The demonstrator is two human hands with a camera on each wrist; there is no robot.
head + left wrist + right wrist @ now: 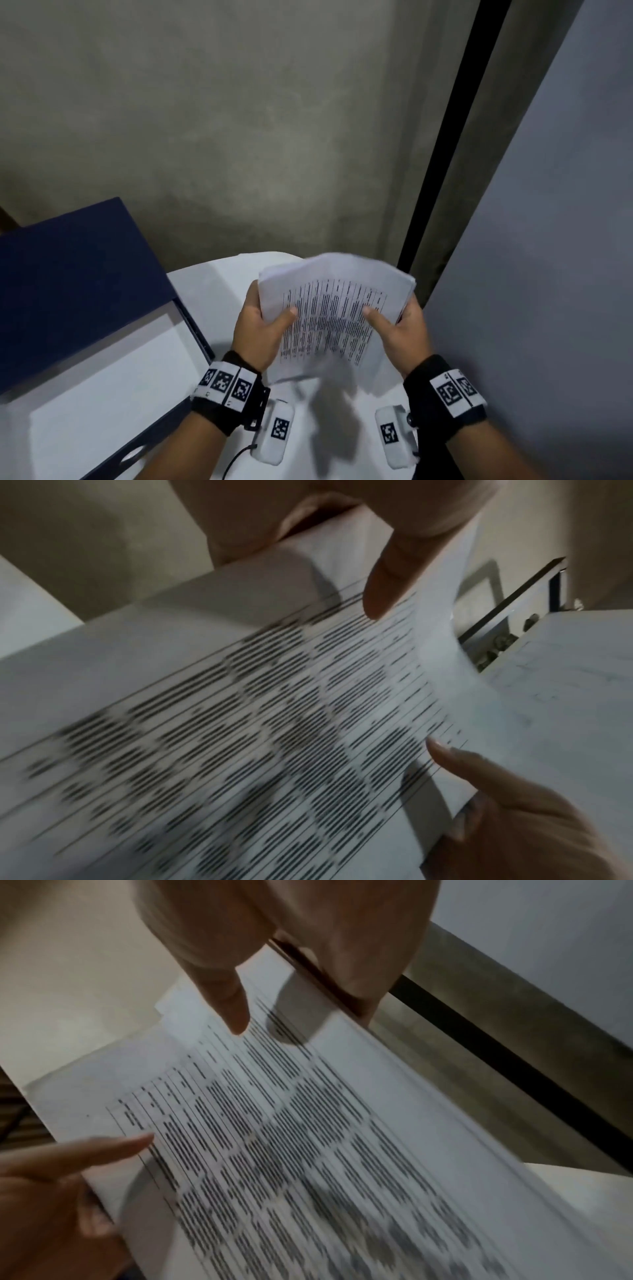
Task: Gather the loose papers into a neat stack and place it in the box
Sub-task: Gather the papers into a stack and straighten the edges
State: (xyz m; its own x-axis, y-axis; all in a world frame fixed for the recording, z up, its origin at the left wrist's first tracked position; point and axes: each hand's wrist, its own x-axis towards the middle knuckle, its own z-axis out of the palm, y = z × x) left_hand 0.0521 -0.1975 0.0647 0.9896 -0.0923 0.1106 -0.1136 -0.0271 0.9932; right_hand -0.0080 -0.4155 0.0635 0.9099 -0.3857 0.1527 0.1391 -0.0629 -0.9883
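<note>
A stack of printed papers [329,318] is held tilted above the white round table [212,284]. My left hand [263,325] grips its left edge, thumb on the top sheet and fingers underneath. On the right edge my right hand [397,325] grips the same way. The sheets' far corners are fanned and uneven. The left wrist view shows the left thumb [387,588] pressed on the papers [240,710], and the right wrist view shows the right thumb [232,1001] on the papers [308,1137]. The dark blue box [191,329] lies open at the left, lid [75,274] raised behind it.
A grey wall stands behind the table. A black vertical strip [445,137] and a pale grey panel [548,240] close off the right side. The box shows a white inside and takes up the table's left part.
</note>
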